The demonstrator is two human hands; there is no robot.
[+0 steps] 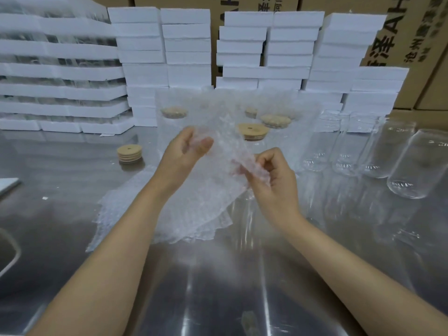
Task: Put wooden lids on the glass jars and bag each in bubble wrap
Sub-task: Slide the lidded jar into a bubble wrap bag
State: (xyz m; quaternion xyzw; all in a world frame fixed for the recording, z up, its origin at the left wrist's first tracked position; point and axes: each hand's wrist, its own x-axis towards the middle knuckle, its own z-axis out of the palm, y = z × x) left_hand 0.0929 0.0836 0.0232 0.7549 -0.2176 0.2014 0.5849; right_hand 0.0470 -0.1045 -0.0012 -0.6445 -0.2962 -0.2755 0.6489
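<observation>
**Q:** What lay nearest on the steel surface (218, 287)?

**A:** A pile of bubble wrap bags (150, 214), lying flat. Above it, the left hand (186, 151) and the right hand (274, 180) each pinched one raised bubble wrap bag (223, 154) (its outline blurred).

**Q:** And beyond the hands?

**A:** A stack of wooden lids (129, 153) stood at left, and a lidded jar (253, 133) stood behind the held bag. The open glass jars (349, 146) were grouped at right. Farthest back were white foam blocks (186, 44) and cardboard cartons (412, 32).
</observation>
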